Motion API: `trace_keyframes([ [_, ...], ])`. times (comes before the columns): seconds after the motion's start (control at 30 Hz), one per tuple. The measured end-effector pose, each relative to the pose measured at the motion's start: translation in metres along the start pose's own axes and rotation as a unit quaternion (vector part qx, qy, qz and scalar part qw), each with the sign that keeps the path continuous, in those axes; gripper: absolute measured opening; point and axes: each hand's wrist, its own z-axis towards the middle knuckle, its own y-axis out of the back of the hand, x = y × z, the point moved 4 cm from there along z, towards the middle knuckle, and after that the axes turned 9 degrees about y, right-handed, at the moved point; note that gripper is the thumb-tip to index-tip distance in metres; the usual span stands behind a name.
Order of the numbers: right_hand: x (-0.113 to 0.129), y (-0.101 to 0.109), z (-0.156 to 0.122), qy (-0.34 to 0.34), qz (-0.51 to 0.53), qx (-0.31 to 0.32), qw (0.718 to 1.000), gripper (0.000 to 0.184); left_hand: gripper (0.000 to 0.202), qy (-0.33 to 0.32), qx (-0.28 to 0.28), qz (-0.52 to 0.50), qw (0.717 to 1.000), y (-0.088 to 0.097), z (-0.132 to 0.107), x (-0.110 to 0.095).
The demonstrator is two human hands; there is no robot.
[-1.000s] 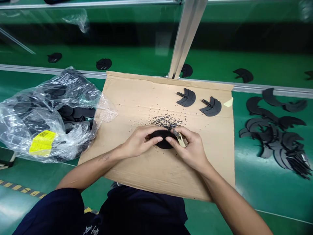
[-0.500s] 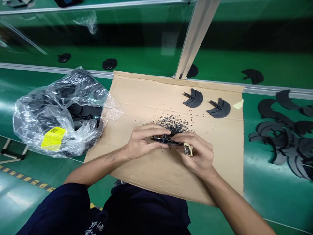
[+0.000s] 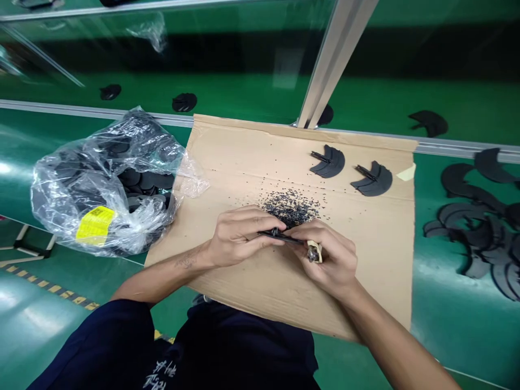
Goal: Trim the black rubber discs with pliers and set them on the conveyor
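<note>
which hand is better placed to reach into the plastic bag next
Probably the left hand: it is nearer the plastic bag and appears to hold only the black piece. The right hand grips a small pale object as well and is farther away.

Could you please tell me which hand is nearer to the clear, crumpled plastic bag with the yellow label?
The left hand: it is to the right of the bag, not touching it. The right hand is farther away, beyond the left hand.
</note>
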Motion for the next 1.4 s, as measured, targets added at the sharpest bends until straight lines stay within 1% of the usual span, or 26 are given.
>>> trace_keyframes([
  [0.2,-0.001,-0.004,-0.001,-0.031,0.045,-0.010,0.998,0.022,0.020,-0.017,-0.005,0.013,1.000,-0.001,0.000,0.000],
  [0.27,-0.001,-0.004,0.001,-0.051,0.065,-0.025,0.996,0.020,0.024,-0.002,0.010,-0.003,1.000,-0.002,-0.001,0.003],
  [0.33,-0.002,0.000,0.003,-0.072,0.072,-0.030,0.994,0.017,0.025,0.029,0.037,-0.026,0.999,-0.003,-0.001,0.006],
  [0.4,-0.004,0.005,0.006,-0.090,0.060,-0.007,0.994,0.015,0.025,0.059,0.061,-0.039,0.996,-0.004,-0.001,0.011],
  [0.5,-0.010,0.013,0.009,-0.099,0.006,0.057,0.993,0.013,0.026,0.077,0.064,-0.026,0.995,-0.001,-0.001,0.016],
  [0.57,-0.016,0.018,0.010,-0.087,-0.059,0.087,0.991,0.010,0.025,0.083,0.061,-0.009,0.995,0.001,-0.001,0.019],
  [0.67,-0.020,0.018,0.008,-0.040,-0.146,0.124,0.981,0.010,0.023,0.079,0.071,-0.005,0.994,0.001,-0.001,0.021],
  [0.77,-0.021,0.013,0.004,0.002,-0.186,0.159,0.970,0.010,0.024,0.066,0.086,-0.014,0.994,-0.002,-0.002,0.022],
  [0.9,-0.018,0.009,0.002,0.018,-0.230,0.184,0.956,0.008,0.027,0.053,0.095,-0.012,0.994,-0.002,-0.003,0.023],
  [1.13,-0.013,0.011,0.002,0.045,-0.294,0.194,0.935,0.012,0.026,0.035,0.106,-0.021,0.994,-0.003,-0.004,0.023],
  [1.27,-0.010,0.010,0.000,0.050,-0.322,0.208,0.922,0.016,0.026,0.018,0.095,-0.026,0.995,-0.004,-0.007,0.023],
  [1.33,-0.010,0.008,-0.002,0.040,-0.316,0.206,0.925,0.017,0.026,0.015,0.093,-0.032,0.995,-0.004,-0.008,0.023],
  [1.4,-0.012,0.007,-0.003,0.019,-0.282,0.205,0.937,0.018,0.025,0.016,0.094,-0.039,0.995,-0.005,-0.009,0.023],
])
